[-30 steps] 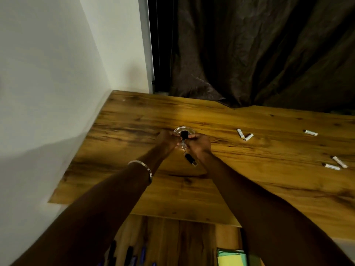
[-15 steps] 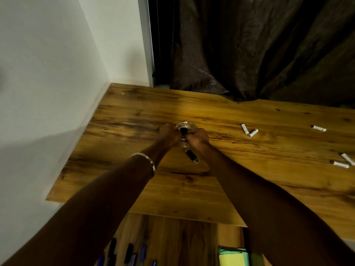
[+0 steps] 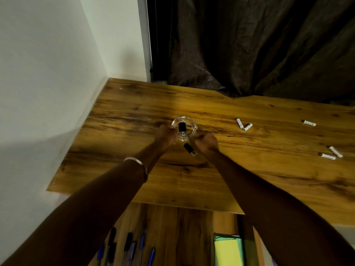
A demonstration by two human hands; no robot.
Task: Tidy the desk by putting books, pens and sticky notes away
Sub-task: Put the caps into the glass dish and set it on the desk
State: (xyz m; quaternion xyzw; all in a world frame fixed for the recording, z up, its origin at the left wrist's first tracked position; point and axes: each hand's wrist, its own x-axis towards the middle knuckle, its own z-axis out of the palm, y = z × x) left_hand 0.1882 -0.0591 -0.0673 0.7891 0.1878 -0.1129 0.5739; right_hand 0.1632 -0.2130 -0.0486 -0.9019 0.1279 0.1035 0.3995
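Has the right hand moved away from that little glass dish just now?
Yes. The right hand has drawn back right, off the glass dish, leaving one black stick inside.

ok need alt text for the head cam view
Two hands meet at a clear glass dish on a wooden desk: the left hand touches its rim, the right hand is curled beside it. One black USB stick lies inside, another beside it; white batteries lie scattered to the right.

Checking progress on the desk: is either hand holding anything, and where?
Left hand grips the glass dish by its left rim. Right hand is curled beside it; whether it holds anything cannot be told.
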